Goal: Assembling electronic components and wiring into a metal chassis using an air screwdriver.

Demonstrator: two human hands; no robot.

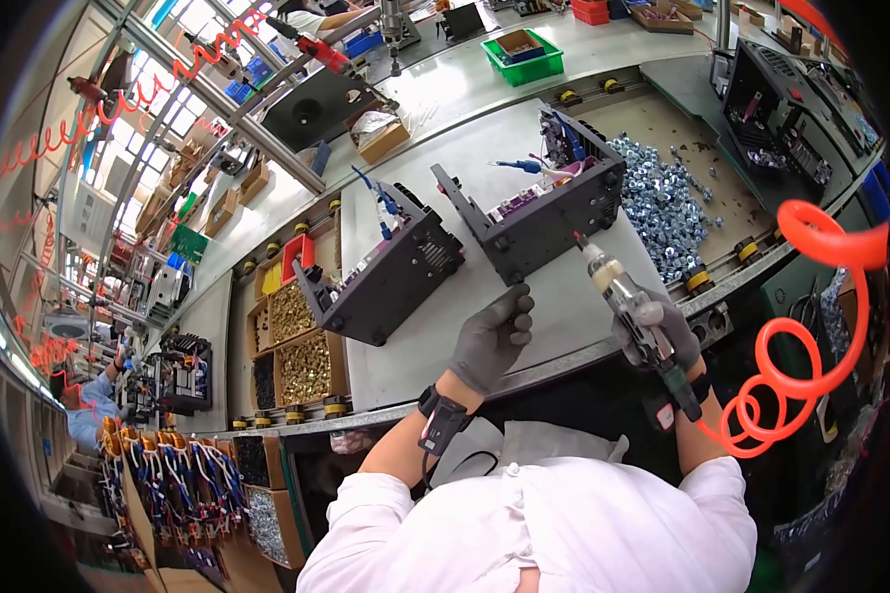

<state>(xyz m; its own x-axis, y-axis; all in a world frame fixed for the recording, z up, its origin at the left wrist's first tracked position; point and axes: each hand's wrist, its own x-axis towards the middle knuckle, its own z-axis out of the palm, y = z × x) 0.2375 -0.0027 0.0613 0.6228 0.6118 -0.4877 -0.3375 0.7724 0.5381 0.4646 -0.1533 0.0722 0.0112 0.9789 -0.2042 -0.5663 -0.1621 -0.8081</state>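
Observation:
My right hand (677,326), in a grey glove, is wrapped round a pneumatic screwdriver (625,294) with a coiled orange-red air hose (806,358). Its reddish tip points up and left, close to the side panel of the right black metal housing (554,222); whether it touches cannot be made out. My left hand (492,341), also gloved, is closed with curled fingers just below that housing's near corner. Anything inside those fingers is hidden. A second black housing (391,277) stands to the left. Purple circuit boards and blue and white wires show in both.
Loose silvery screws (663,208) lie heaped right of the housings. Boxes of brass-coloured fasteners (302,371) stand at left. Further back are a green bin (522,61) and a hanging red-handled tool (321,54). Wire bundles (178,484) hang at lower left; a co-worker (91,405) is beyond.

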